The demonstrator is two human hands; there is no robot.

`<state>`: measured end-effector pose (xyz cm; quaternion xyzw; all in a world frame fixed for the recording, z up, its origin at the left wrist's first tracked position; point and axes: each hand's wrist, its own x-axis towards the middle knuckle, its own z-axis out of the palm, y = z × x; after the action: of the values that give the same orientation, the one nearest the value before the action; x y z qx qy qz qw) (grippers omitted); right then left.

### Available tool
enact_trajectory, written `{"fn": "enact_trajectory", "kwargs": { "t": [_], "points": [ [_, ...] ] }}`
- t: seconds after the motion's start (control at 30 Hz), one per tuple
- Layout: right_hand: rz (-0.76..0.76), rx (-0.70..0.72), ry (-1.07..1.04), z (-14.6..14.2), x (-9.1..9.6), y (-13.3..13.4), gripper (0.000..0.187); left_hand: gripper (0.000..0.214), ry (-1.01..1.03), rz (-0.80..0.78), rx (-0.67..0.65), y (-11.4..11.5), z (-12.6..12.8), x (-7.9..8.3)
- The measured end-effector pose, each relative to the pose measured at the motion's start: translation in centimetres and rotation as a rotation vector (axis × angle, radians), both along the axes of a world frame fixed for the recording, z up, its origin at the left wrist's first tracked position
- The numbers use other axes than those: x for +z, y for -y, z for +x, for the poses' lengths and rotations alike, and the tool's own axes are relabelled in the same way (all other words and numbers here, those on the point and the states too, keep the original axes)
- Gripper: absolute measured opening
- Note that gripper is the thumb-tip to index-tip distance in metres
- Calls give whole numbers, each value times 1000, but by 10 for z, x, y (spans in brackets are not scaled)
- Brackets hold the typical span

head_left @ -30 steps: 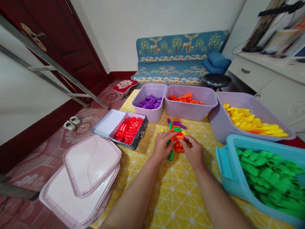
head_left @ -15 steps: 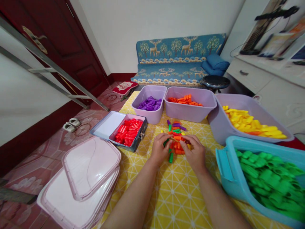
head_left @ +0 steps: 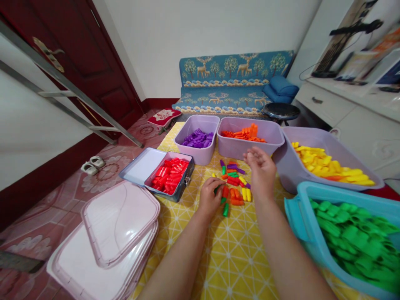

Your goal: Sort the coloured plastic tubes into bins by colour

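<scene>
Head view: left hand curls around a green piece; right hand hovers with fingers loosely apart.

The right hand has come away from the small orange pieces on the table. It is now up near the pale purple tub, fingers a bit curled. I see the left hand by the pieces alone now. In that tub, an orange bunch sticks up taller. Two yellow pieces, mostly hidden before, show.
</scene>
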<state>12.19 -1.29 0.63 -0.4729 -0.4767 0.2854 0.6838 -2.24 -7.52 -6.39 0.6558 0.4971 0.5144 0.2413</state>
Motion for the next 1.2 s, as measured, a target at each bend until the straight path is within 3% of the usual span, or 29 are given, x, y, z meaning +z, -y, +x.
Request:
{"fn": "enact_trajectory", "kwargs": {
  "t": [0.07,0.17,0.27,0.37,0.53,0.77,0.9,1.03,1.13,1.2],
  "points": [
    [-118,20,310,4,-18,8,24,24,-4,-4,0,-1,1,-1],
    [-178,35,791,11,-44,19,17,23,-21,-13,0,-2,1,-1],
    [-190,5,1000,14,-59,23,19,23,-28,-11,-7,-2,2,-1],
    [-144,19,986,12,-61,26,13,23,-24,-5,-12,-1,2,1],
    [-92,140,700,2,-57,45,17,36,-19,-14,-12,1,2,3],
    [95,215,578,2,-59,64,25,19,27,21,-27,5,0,8],
    [42,129,497,5,-65,61,22,19,341,-38,56,1,-4,12],
    [30,103,461,6,-71,58,18,24,959,-84,100,-13,-18,24],
    [28,116,466,4,-71,59,17,11,1373,-116,60,-20,-34,37],
    [23,125,463,3,-70,59,16,17,1520,-157,-25,-21,-44,44]
  ]
}}
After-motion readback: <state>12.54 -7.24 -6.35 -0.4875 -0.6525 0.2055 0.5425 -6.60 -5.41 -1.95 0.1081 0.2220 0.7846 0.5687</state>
